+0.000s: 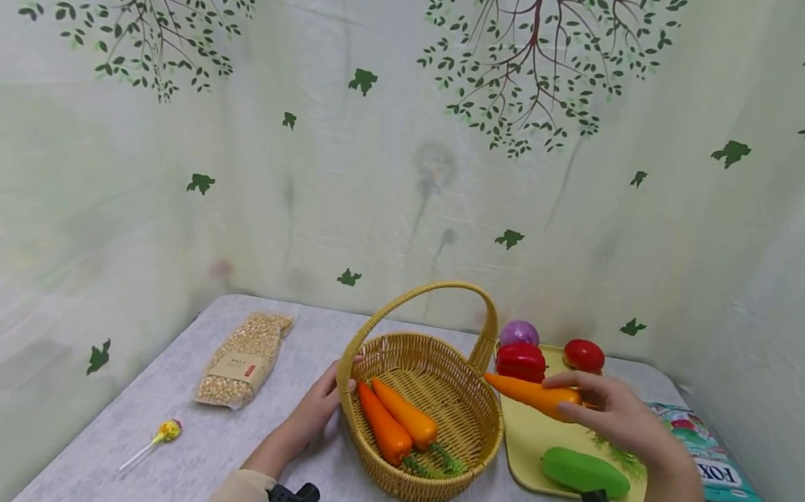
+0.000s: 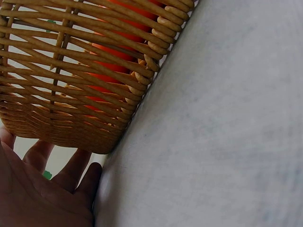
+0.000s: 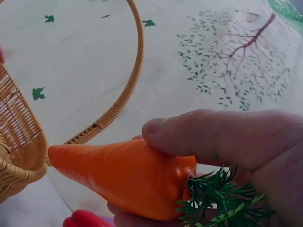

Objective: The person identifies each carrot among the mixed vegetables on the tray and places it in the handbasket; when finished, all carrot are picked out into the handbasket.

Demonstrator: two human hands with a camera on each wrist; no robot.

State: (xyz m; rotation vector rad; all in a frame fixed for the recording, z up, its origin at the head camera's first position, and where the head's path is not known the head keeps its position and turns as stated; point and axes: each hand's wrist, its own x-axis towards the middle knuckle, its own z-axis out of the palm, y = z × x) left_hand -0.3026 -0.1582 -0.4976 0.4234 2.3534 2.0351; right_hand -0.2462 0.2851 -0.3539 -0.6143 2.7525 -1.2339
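My right hand [image 1: 624, 417] grips an orange carrot [image 1: 531, 393] between thumb and fingers, above the green cutting board. The carrot's narrow tip points left at the basket's right rim, and its green leafy top [image 3: 222, 198] hangs by the palm. The wicker basket [image 1: 421, 490] with a tall arched handle stands mid-table. Inside lie two carrots, a left one [image 1: 384, 427] and a right one [image 1: 409, 414], leafy ends toward me. My left hand [image 1: 315, 410] rests at the basket's left side, its extended fingers [image 2: 71, 170] against the woven wall.
On the cutting board [image 1: 521, 452] are a red pepper [image 1: 521, 362], a purple round vegetable [image 1: 520, 334], a red tomato-like piece [image 1: 584, 355] and a green cucumber-like piece [image 1: 585, 471]. A teal packet [image 1: 718, 472] lies right; a grain bag [image 1: 243, 361] and lollipop [image 1: 158, 438] left.
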